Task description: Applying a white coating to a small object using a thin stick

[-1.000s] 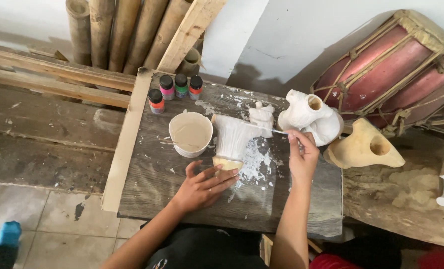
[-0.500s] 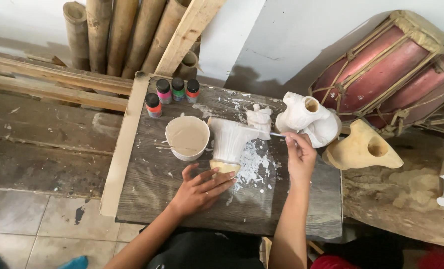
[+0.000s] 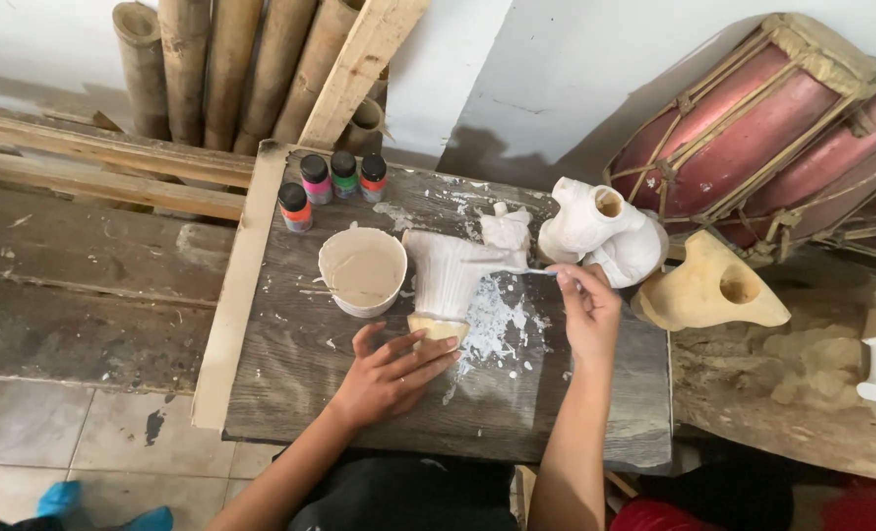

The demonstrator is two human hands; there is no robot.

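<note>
A carved wooden piece coated in white paint point(image 3: 450, 277) lies on a dark wooden board point(image 3: 310, 393). My left hand point(image 3: 391, 374) rests flat on the board and its fingertips hold down the piece's bare wooden end point(image 3: 436, 326). My right hand point(image 3: 585, 313) pinches a thin paintbrush point(image 3: 518, 268), whose tip touches the upper right side of the white piece. A white cup of pale paint point(image 3: 363, 271) stands just left of the piece.
Several small paint bottles point(image 3: 332, 182) stand at the board's far edge. A white-painted carving point(image 3: 600, 231) and an unpainted one point(image 3: 708, 290) sit to the right. Bamboo poles point(image 3: 202, 69) and planks lean at the back; a red drum point(image 3: 753, 128) lies at the far right.
My right hand has drawn slightly back toward me along the white piece with the brush. My left hand stays on the piece's lower end.
</note>
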